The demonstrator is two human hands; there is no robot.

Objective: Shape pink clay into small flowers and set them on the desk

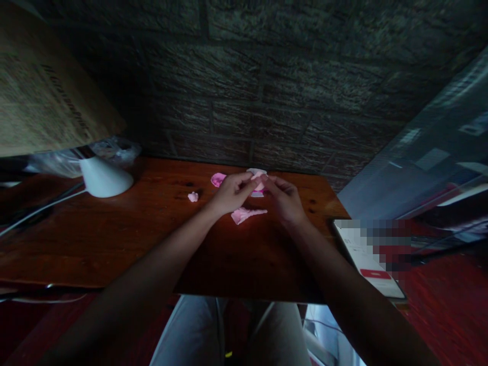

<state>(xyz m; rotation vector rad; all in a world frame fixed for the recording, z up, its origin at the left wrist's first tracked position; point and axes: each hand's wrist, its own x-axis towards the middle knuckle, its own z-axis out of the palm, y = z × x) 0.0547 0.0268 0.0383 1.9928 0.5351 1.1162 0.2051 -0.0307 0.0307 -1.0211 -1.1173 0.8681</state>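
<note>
Between the fingertips of my left hand [237,192] and my right hand [282,198] is a pale pink soft lump [260,179], perhaps clay or dough; I cannot tell which. Both hands pinch it above the table. Just behind and below it shows a whitish item with a bright pink part [257,193], mostly covered by the fingers. Nearer to me lies a pink piece with a long thin tail [246,215]. A bright pink rounded piece [218,179] rests left of my left hand, and a small crumpled pink lump [193,196] sits farther left.
A lamp with a white base [104,176] and a printed shade [49,86] stands at the left, its cable crossing the wooden table [125,239]. Clear plastic bags [114,148] lie behind it. A tablet or phone [366,264] rests at the right edge. A dark brick wall [236,76] rises behind.
</note>
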